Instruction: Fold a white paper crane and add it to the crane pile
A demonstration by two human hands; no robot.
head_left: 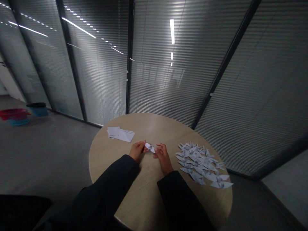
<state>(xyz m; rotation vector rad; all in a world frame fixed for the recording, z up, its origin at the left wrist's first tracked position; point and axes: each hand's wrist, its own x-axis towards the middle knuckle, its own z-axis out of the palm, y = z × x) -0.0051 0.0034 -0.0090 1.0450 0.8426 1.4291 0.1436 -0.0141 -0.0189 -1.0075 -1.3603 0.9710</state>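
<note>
Black sleeves [103, 189]; left hand [137, 150], right hand [163, 157] close together, holding folded paper crane [149, 148] between them.

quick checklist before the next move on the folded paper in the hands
1. Grip: ok, the left hand and right hand both pinch the folded paper.
2. Creases on the paper: cannot tell, too small to see.
3. Light: not ok, the room looks dim and the hands are shadowed.
4. Spare sheets: ok, stacked on the table, left of the hands.
5. Cranes: ok, spread in a pile right of the hands, not touching them.
</note>
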